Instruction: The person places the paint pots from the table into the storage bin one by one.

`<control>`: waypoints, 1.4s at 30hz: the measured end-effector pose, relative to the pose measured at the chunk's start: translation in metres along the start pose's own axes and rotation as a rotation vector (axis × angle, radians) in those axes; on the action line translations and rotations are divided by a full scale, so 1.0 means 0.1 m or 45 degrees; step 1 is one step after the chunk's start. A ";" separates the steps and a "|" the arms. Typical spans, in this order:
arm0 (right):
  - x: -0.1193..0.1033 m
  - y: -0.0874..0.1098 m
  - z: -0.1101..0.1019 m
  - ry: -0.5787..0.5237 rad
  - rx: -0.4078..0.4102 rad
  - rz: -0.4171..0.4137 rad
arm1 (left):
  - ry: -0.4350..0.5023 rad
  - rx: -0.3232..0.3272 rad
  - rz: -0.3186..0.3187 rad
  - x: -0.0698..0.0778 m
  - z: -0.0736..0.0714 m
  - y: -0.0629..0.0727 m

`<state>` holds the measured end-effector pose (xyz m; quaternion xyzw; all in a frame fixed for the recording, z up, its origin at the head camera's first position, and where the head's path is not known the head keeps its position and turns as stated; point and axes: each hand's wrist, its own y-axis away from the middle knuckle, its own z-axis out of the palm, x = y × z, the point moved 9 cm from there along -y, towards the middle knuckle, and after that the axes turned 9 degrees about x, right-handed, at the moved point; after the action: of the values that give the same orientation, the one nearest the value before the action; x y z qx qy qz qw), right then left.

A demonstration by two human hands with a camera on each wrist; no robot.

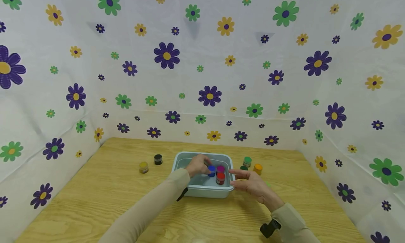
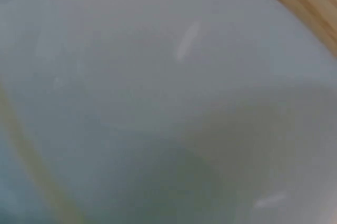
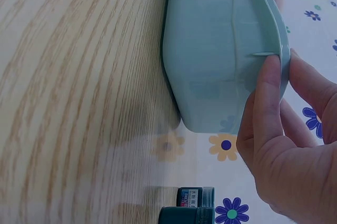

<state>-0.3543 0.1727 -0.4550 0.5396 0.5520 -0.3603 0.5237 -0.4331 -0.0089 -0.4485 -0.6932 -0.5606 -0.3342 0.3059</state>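
A pale blue-green plastic bin [image 1: 205, 192] stands on the table. Inside it my left hand [image 1: 198, 164] reaches over the near wall and grips a small blue paint jar [image 1: 211, 171]. A purple paint jar [image 1: 220, 169] and a red paint jar [image 1: 220, 178] sit beside it in the bin's right half. My right hand [image 3: 295, 145] pinches the bin's right rim between thumb and fingers, the fingers along the outside in the right wrist view. The left wrist view is filled by the blurred bin wall [image 2: 131, 66], so the left fingers are hidden there.
Left of the bin stand a yellow jar [image 1: 143, 167] and a black jar [image 1: 158, 159]. To its right are a green jar [image 1: 247, 161], a dark green jar [image 1: 244, 168] and an orange jar [image 1: 257, 169]. Flower-printed white sheeting [image 1: 183, 81] surrounds the wooden table [image 1: 104, 186].
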 end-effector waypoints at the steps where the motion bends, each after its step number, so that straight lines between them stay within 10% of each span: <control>1: 0.00 0.00 0.00 0.000 0.000 0.000 | 0.001 -0.001 0.002 0.00 0.00 0.00; 17: 0.01 0.00 0.01 -0.002 -0.019 -0.005 | 0.097 -0.017 0.027 0.04 -0.05 0.01; 42: 0.00 -0.01 -0.02 0.012 0.005 -0.006 | 0.314 -0.012 -0.005 -0.02 -0.52 0.07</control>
<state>-0.3555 0.1746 -0.4553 0.5410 0.5551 -0.3599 0.5193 -0.4333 -0.0532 -0.4195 -0.6472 -0.5185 -0.4201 0.3685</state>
